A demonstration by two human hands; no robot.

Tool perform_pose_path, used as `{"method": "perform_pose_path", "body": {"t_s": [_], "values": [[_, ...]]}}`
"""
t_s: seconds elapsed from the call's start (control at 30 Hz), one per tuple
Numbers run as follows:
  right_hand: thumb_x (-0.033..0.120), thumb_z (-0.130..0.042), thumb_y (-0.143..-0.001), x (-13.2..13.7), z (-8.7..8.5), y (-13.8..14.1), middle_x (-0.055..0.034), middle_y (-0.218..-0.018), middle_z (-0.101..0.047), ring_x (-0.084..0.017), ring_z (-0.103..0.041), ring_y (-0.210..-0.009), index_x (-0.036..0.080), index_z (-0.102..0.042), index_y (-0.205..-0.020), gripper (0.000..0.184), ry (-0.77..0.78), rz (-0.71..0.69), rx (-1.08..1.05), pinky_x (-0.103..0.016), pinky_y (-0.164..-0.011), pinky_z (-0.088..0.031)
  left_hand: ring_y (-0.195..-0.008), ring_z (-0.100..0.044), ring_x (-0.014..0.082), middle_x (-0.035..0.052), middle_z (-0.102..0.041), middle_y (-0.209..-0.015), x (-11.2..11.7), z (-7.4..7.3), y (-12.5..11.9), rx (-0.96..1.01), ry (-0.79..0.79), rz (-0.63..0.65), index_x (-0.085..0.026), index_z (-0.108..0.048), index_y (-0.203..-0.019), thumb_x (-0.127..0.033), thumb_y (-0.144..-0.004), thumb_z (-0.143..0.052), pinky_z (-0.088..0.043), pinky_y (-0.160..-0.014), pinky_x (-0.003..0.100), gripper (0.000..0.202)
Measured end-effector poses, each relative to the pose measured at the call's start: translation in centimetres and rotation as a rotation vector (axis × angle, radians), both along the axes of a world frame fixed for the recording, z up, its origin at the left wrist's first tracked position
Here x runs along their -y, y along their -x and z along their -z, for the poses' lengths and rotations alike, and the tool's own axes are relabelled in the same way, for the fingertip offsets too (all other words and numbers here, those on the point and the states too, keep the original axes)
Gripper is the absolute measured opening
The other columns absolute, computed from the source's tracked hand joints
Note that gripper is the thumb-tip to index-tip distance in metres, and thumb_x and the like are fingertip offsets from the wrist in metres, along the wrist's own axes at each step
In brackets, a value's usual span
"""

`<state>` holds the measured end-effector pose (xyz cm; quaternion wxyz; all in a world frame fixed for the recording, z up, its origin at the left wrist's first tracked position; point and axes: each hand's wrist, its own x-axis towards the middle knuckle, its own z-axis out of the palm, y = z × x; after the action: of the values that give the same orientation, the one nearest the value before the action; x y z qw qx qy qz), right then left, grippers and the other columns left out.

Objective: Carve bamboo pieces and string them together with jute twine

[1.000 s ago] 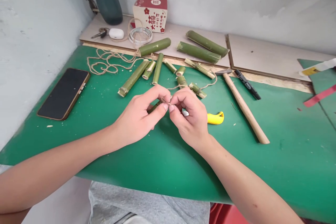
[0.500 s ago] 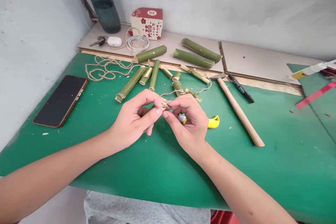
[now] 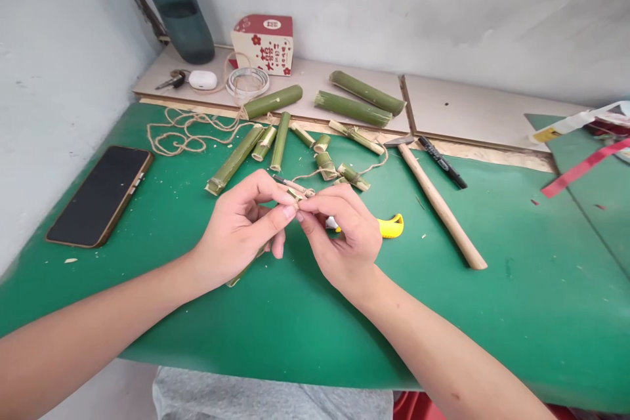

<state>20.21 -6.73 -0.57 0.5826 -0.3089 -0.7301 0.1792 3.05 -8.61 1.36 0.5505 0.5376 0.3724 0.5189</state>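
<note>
My left hand [image 3: 243,230] is closed around a slim green bamboo piece [image 3: 238,278]; its lower end shows beneath the palm and most of it is hidden. At the upper end of that piece, the thumb and fingers of my right hand [image 3: 342,233] pinch together, touching my left fingertips. What exactly lies between the fingertips is too small to make out. Just beyond the fingers is a thin stick [image 3: 294,185] with a twine loop at its end. Partly under my right hand lies a tool with a yellow handle [image 3: 392,228].
Several cut bamboo pieces [image 3: 236,159] lie ahead, some tied with twine. Loose twine [image 3: 180,138] tangles at the left, near a phone [image 3: 102,195]. A hammer [image 3: 440,203] and black marker [image 3: 441,162] lie right. Behind stand a bottle [image 3: 180,10], a box [image 3: 263,44] and tape [image 3: 249,82].
My fingertips have shifted slightly on the bamboo piece, and its lower end now shows below my left hand. The whole view has moved a little, so things appear farther left.
</note>
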Motion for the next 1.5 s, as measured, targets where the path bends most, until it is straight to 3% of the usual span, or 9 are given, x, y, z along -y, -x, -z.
{"method": "perform_pose_path", "body": {"t_s": [0.27, 0.43, 0.63, 0.7, 0.77, 0.83, 0.9, 1.13, 1.5], "values": [[0.002, -0.069, -0.091, -0.1, 0.4, 0.2, -0.0036, -0.092, -0.072, -0.016, -0.069, -0.08, 0.024, -0.066, -0.104, 0.026, -0.056, 0.028, 0.051, -0.028, -0.061, -0.057, -0.047, -0.069, 0.0099, -0.0028, -0.072, -0.087, -0.3, 0.1, 0.0, -0.004, -0.068, -0.025, -0.021, -0.066, -0.094, -0.017, -0.095, -0.074, -0.053, -0.039, 0.019, 0.009], [0.006, -0.061, -0.095, -0.2, 0.2, 0.0, -0.003, -0.088, -0.068, -0.018, -0.065, -0.085, 0.024, -0.06, -0.098, 0.018, 0.064, -0.049, 0.101, -0.031, -0.066, -0.053, -0.047, -0.069, 0.0101, -0.0024, -0.071, -0.086, -0.3, 0.1, -0.1, -0.057, -0.003, -0.025, -0.02, -0.063, -0.096, -0.023, -0.096, -0.074, -0.051, -0.037, 0.018, 0.011], [0.011, -0.064, -0.097, -0.9, -0.7, -0.7, 0.0013, -0.082, -0.056, -0.013, -0.052, -0.073, 0.021, -0.062, -0.09, 0.012, 0.311, -0.213, 0.051, -0.028, -0.066, -0.043, -0.047, -0.069, 0.0115, -0.007, -0.066, -0.078, -0.1, 0.1, 0.0, -0.11, 0.077, -0.009, -0.025, -0.048, -0.102, -0.031, -0.103, -0.064, -0.044, -0.036, 0.016, 0.017], [0.013, -0.066, -0.097, -1.0, -0.9, -0.9, 0.0023, -0.08, -0.053, -0.012, -0.048, -0.07, 0.02, -0.063, -0.088, 0.012, 0.368, -0.241, 0.031, -0.027, -0.064, -0.041, -0.053, -0.072, 0.0114, -0.0047, -0.069, -0.084, 0.0, 0.2, 0.1, -0.179, 0.028, -0.023, -0.025, -0.05, -0.101, -0.032, -0.103, -0.063, -0.047, -0.039, 0.016, 0.015], [0.015, -0.068, -0.096, -1.1, -1.0, -0.9, 0.0032, -0.077, -0.05, -0.011, -0.046, -0.069, 0.02, -0.064, -0.086, 0.012, 0.417, -0.255, 0.006, -0.027, -0.063, -0.039, -0.062, -0.074, 0.011, 0.0012, -0.074, -0.105, 0.0, 0.2, 0.4, -0.262, -0.034, -0.035, -0.023, -0.055, -0.101, -0.031, -0.103, -0.062, -0.052, -0.044, 0.017, 0.011], [0.018, -0.07, -0.095, -1.0, -1.1, -0.9, 0.0031, -0.076, -0.05, -0.012, -0.045, -0.068, 0.02, -0.065, -0.085, 0.012, 0.481, -0.262, -0.025, -0.027, -0.062, -0.038, -0.069, -0.076, 0.0108, 0.0066, -0.071, -0.13, 0.1, 0.3, 0.5, -0.327, -0.087, -0.05, -0.022, -0.059, -0.103, -0.03, -0.103, -0.063, -0.057, -0.05, 0.018, 0.008], [0.021, -0.072, -0.094, -1.0, -1.1, -0.9, 0.0023, -0.077, -0.052, -0.012, -0.045, -0.068, 0.02, -0.066, -0.085, 0.012, 0.556, -0.268, -0.068, -0.028, -0.062, -0.038, -0.071, -0.077, 0.0107, 0.0082, -0.067, -0.142, 0.1, 0.3, 0.6, -0.371, -0.137, -0.074, -0.022, -0.063, -0.105, -0.026, -0.102, -0.064, -0.06, -0.054, 0.019, 0.006], [0.038, -0.082, -0.086, -0.9, -1.8, -0.8, 0.0037, -0.07, -0.048, -0.012, -0.041, -0.064, 0.02, -0.067, -0.082, 0.024, 0.818, -0.293, -0.241, -0.029, -0.058, -0.034, -0.071, -0.075, 0.0093, 0.0074, -0.071, -0.135, 0.0, 0.2, 0.7, -0.52, -0.364, -0.192, -0.021, -0.07, -0.103, -0.014, -0.095, -0.07, -0.061, -0.059, 0.02, 0.011], [0.042, -0.085, -0.085, -0.4, -2.4, -0.7, 0.0034, -0.068, -0.049, -0.012, -0.043, -0.063, 0.02, -0.069, -0.081, 0.027, 0.839, -0.266, -0.28, -0.028, -0.057, -0.035, -0.072, -0.073, 0.0073, 0.0059, -0.074, -0.125, 0.0, 0.3, 0.6, -0.551, -0.579, -0.278, -0.023, -0.078, -0.109, -0.006, -0.092, -0.073, -0.058, -0.057, 0.017, 0.024]]}}
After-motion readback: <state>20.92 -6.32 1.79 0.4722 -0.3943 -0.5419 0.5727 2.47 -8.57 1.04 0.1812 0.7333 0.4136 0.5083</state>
